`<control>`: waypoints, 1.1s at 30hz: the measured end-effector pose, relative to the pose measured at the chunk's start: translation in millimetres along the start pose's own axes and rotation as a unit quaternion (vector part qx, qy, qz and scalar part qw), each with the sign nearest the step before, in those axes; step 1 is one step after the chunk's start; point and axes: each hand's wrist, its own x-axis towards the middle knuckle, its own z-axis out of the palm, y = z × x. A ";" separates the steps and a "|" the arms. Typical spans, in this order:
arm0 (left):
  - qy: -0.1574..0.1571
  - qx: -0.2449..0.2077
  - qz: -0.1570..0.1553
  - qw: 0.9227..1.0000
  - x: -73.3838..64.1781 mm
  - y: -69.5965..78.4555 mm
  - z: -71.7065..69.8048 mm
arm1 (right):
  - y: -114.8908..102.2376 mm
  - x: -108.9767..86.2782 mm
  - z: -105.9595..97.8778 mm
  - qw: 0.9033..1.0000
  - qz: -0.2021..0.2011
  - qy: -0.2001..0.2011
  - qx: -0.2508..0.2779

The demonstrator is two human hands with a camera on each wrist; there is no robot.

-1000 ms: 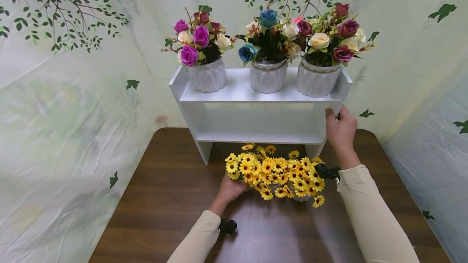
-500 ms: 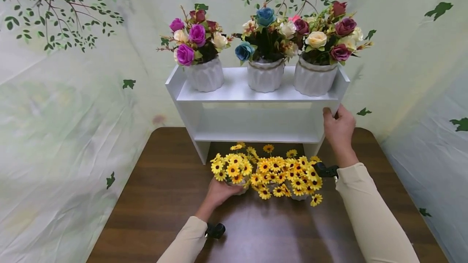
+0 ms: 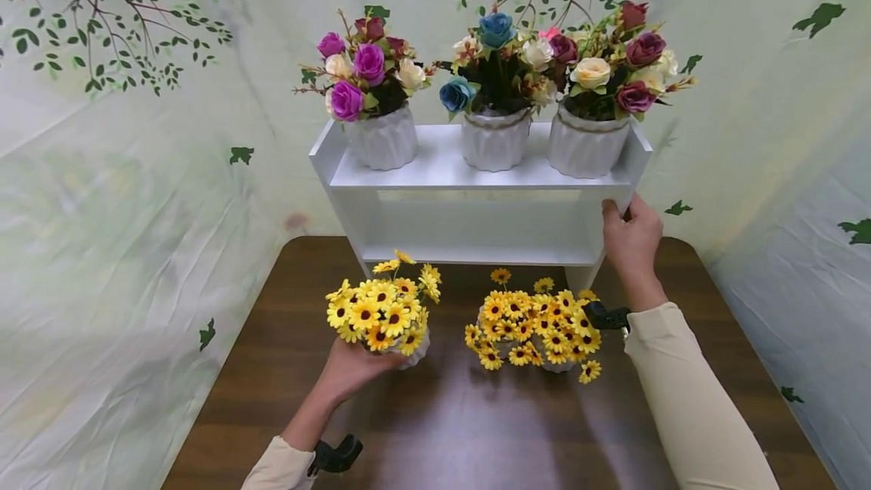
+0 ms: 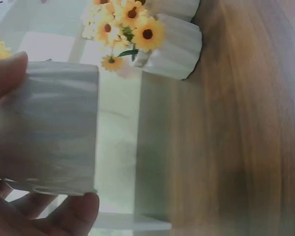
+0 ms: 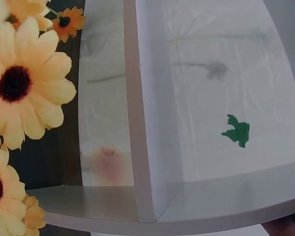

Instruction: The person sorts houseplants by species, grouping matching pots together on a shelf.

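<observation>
My left hand (image 3: pixel 357 370) grips a white ribbed flowerpot (image 4: pixel 49 128) with yellow daisy-like flowers (image 3: pixel 381 312), left of centre before the shelf. The left wrist view shows the thumb on one side of the pot and the fingers on the other. The pot appears raised off the table. My right hand (image 3: pixel 634 240) holds the right side panel of the white two-tier shelf (image 3: pixel 435 172), with the thumb in front. Other pots of yellow flowers (image 3: pixel 537 324) stand close together on the table, left of the right forearm; their pots are mostly hidden by blooms.
On the shelf's top stand a pot with purple roses (image 3: pixel 383 141), one with blue roses (image 3: pixel 495 141) and one with dark-red roses (image 3: pixel 588 144). The brown wooden table (image 3: pixel 272 369) reaches back to a leaf-printed cloth backdrop (image 3: pixel 136 210).
My left hand has carried one pot of yellow flowers leftward, away from the others, and a gap has opened between them. The right hand stays on the shelf's side.
</observation>
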 end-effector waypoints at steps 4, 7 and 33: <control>0.002 0.010 0.025 1.000 -5.1 6.6 -10.4 | -0.4 0.0 -0.7 1.000 0.010 -0.007 -0.004; 0.010 0.028 0.041 0.999 -4.7 8.7 -13.3 | -0.3 -0.1 -0.6 1.000 0.011 -0.015 -0.008; -0.046 0.108 0.154 0.981 105.9 118.0 17.2 | -3.1 -3.7 -2.2 0.999 0.033 -0.026 -0.006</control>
